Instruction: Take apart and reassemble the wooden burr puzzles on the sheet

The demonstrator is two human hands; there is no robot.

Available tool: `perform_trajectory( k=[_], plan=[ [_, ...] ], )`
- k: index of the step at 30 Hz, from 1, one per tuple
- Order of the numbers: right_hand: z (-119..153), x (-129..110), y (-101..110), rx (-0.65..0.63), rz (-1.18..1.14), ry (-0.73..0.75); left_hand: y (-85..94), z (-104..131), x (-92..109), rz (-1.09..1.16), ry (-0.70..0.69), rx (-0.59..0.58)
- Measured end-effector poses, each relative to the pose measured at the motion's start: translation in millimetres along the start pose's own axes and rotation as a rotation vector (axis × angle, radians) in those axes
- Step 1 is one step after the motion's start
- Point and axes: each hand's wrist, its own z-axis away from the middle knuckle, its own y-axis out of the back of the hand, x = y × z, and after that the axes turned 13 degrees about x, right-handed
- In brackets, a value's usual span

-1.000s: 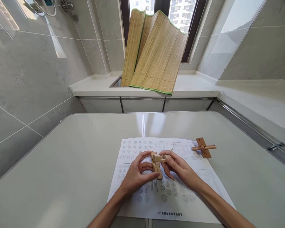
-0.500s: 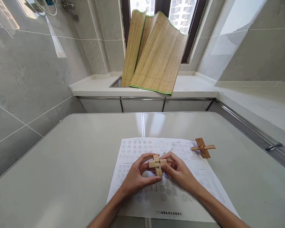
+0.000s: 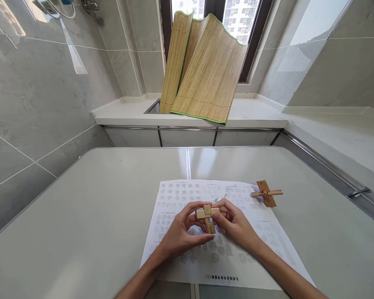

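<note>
A pale wooden interlocking puzzle (image 3: 207, 214), a cross of small notched blocks, is held above a printed sheet. My left hand (image 3: 187, 226) grips it from the left, fingers along its top and back, thumb under its lower block. At its right arm, my right hand (image 3: 232, 218) pinches a block between thumb and fingers; the fingertips hide part of it. Under both hands lies the white sheet (image 3: 171, 265), covered in rows of small diagrams, its title upside down to me. On the sheet's far right corner sits a brown wooden cross-shaped piece (image 3: 266, 194) with a rod through it.
The sheet lies on a glossy pale table (image 3: 81, 224) with a seam down its middle. Behind it, a folded bamboo mat (image 3: 208, 74) leans on a white ledge (image 3: 121, 118) at the window. Grey tiled walls (image 3: 43, 91) enclose the sides.
The puzzle has tilted slightly in my fingers and shifted a little to the right and down. Both hands keep their hold; the brown piece and sheet stay put.
</note>
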Motion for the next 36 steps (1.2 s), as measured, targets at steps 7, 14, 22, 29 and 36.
perform_trajectory(
  k=[7, 14, 22, 29, 36],
  plan=[
    [-0.6, 2.5, -0.8, 0.008, 0.008, -0.005, -0.5, 0.1, -4.3, 0.018, 0.036, 0.007],
    [0.1, -4.2, -2.2, -0.033, 0.017, 0.0, -1.2, -0.3, -5.5, 0.053, 0.125, 0.065],
    [1.8, 0.3, -2.8, -0.006, 0.035, 0.017, 0.0, -0.3, -5.7, 0.031, 0.114, 0.072],
    [2.6, 3.4, -2.3, 0.001, 0.029, 0.02, -2.1, -0.1, -0.5, -0.012, 0.087, 0.084],
    [2.5, 0.5, -2.0, 0.011, 0.023, 0.011, -3.2, 0.9, -1.4, -0.042, 0.045, 0.088]
  ],
)
